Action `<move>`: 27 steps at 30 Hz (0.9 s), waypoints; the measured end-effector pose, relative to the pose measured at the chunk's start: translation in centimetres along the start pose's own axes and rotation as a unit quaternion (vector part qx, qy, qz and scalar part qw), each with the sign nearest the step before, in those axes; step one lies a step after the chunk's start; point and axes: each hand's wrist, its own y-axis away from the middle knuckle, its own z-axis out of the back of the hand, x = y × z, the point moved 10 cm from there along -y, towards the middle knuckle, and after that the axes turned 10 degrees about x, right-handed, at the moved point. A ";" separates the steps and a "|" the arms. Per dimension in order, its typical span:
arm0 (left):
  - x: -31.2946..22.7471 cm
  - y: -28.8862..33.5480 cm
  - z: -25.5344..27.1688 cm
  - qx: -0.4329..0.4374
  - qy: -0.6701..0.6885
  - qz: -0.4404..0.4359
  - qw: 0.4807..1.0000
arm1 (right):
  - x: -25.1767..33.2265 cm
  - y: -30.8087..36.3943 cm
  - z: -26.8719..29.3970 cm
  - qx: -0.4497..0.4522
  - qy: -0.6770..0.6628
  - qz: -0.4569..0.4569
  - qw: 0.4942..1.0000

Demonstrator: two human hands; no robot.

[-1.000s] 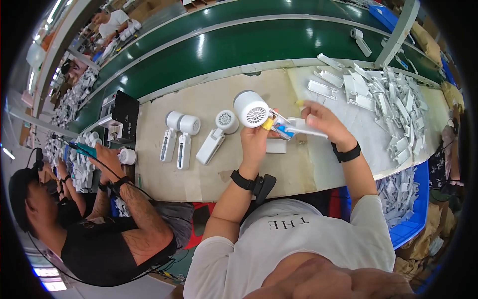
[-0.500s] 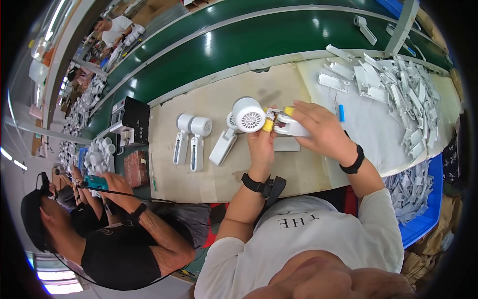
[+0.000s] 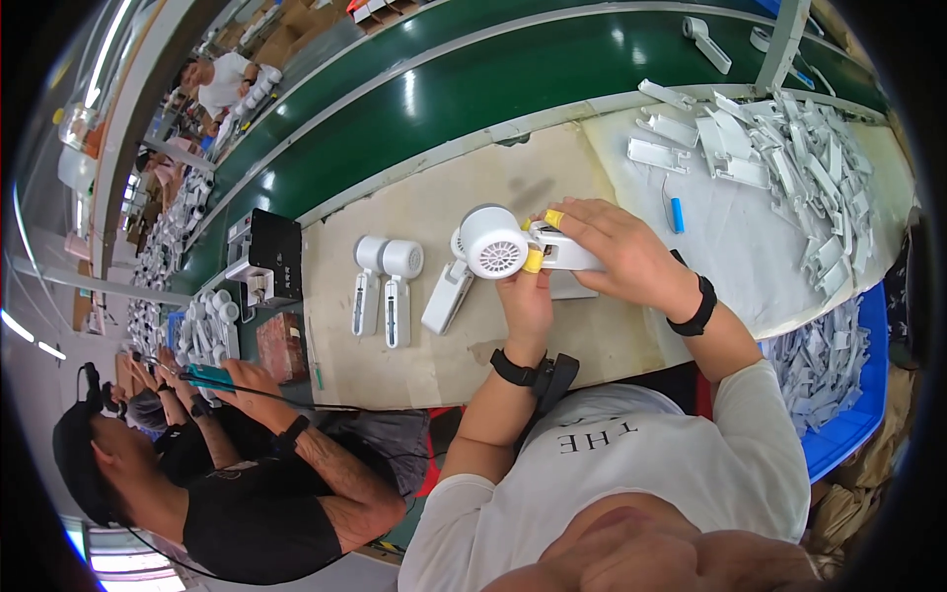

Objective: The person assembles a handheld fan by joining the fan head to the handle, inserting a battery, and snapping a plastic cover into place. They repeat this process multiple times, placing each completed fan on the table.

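A white handheld fan with a round grille hangs over the worktable, its head to the left and its handle to the right. My left hand is closed around its neck from below, a yellow cover on a fingertip. My right hand wraps over the white handle, also with yellow on a fingertip. Whether the handle's two halves fully meet is hidden by my fingers. Left of my hands lies another white fan, partly behind the held one. Beneath the handle, a flat white piece shows on the table.
Two finished-looking fans lie farther left. A blue cylindrical cell with wires and a heap of white plastic shells are at right, above a blue bin. A co-worker's hand holds a teal tool near a black machine.
The handle has come closer to the fan's neck, and the gap between my hands is narrower. My right fingers lie farther over the handle. The view has shifted slightly.
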 end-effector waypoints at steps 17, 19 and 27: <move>-4.0 0.5 -0.9 -0.019 -0.059 -0.097 0.993 | -4.1 0.8 -1.9 0.026 -0.243 -0.101 0.964; -4.7 0.4 -0.5 -0.014 -0.078 -0.105 0.991 | -6.1 2.3 -6.2 0.186 -0.409 -0.222 0.865; -4.1 0.1 -0.5 -0.030 -0.002 -0.063 0.998 | -4.0 1.9 -4.8 0.017 -0.455 -0.204 0.866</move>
